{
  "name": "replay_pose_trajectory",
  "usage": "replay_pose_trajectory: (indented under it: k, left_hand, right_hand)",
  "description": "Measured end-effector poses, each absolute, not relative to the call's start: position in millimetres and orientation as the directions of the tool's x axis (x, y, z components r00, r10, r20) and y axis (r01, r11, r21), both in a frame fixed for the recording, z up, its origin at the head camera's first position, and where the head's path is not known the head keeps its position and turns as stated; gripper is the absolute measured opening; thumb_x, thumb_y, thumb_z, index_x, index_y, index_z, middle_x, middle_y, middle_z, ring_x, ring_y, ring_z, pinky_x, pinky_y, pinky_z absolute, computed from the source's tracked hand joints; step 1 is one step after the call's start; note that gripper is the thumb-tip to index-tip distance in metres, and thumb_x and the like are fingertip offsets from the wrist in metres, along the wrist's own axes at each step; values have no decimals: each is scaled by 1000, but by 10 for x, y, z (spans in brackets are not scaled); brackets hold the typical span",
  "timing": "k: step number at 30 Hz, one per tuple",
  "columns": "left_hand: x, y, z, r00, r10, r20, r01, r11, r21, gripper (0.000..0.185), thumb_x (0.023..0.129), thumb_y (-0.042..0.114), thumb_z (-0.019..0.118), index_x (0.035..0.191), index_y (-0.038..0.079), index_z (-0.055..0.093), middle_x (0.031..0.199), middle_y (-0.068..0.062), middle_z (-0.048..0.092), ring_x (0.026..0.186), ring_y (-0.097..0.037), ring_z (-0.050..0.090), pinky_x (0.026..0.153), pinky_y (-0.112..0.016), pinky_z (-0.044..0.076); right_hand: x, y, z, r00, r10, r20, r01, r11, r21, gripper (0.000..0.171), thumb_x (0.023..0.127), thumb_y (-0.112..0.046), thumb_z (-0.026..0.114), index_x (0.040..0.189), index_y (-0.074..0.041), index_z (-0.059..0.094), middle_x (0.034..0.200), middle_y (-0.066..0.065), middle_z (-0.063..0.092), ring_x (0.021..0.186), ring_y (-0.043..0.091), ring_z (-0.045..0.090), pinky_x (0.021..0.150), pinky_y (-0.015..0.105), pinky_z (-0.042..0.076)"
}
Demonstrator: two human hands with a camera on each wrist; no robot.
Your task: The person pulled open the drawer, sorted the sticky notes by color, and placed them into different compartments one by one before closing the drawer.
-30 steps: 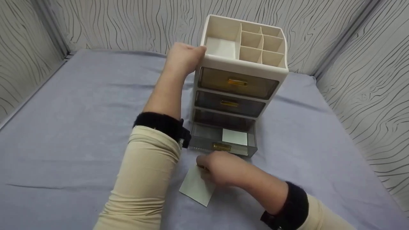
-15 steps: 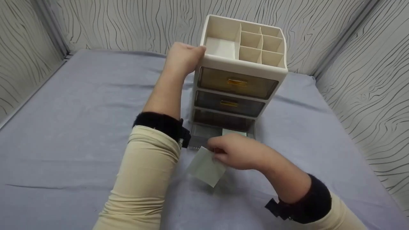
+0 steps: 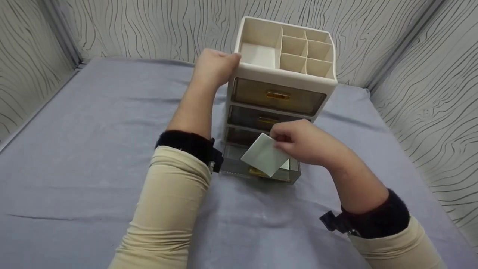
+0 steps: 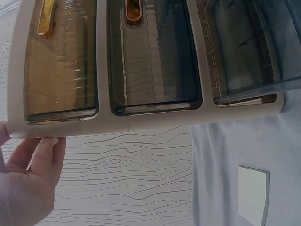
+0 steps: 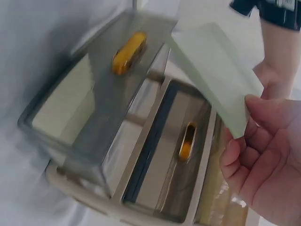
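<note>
In the middle of the frame the right hand pinches the pale card just above the open bottom drawer, while the left hand grips the organizer at its upper left corner.

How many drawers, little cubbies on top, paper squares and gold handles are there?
Drawers: 3, the top drawer, the middle drawer and the open bottom drawer
Top cubbies: 7, one big cubby and 6 small cubbies
Paper squares: 2, the held paper and the paper in the drawer
Gold handles: 3, shown in part
Total: 15
</note>
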State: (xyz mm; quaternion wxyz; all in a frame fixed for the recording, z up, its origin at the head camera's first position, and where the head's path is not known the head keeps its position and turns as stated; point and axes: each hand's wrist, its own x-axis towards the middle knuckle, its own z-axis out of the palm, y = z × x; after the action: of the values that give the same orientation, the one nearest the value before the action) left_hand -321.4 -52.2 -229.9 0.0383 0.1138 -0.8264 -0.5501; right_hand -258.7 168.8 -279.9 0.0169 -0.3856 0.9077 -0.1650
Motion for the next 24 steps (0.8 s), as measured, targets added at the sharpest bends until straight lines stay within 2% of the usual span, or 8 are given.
replay_pose_trajectory:
  k: [5,13,19,24]
  left_hand:
    - [-3224,-526,-2297,-970,-230,-75,-156,359,920,31,89,38,55,81,10,66,97,-1,61,88,-14,53,74,-26,43]
    - [-3235,-546,-2285,-974,-208,-87,-161,372,914,32,89,38,53,95,12,71,111,1,61,100,-10,51,89,-28,41]
    - [-3233,-544,-2278,-973,-217,-85,-162,371,914,31,89,38,54,98,12,70,112,0,60,100,-11,52,90,-28,41]
    - [-3234,-539,-2279,-973,-213,-89,-162,355,921,31,88,37,56,97,11,69,108,-1,61,99,-13,53,87,-28,41]
  right_hand:
    - [-2725,1776,-2823,-748,-652,125,-656,700,-282,10,80,-2,62,75,-10,59,62,-4,47,61,13,46,58,29,38]
    - [-2851,1837,-2889,-777,-603,180,-629,738,-244,9,81,-1,60,77,-9,58,64,-1,48,62,15,46,59,31,37]
    - [-2922,1823,-3069,-765,-637,93,-640,737,-216,9,82,-2,59,76,-8,60,66,0,53,65,17,49,61,33,41]
    - [-2960,1815,-3179,-743,-669,-8,-652,727,-216,10,84,-1,55,82,-5,64,76,4,61,73,19,55,69,38,46]
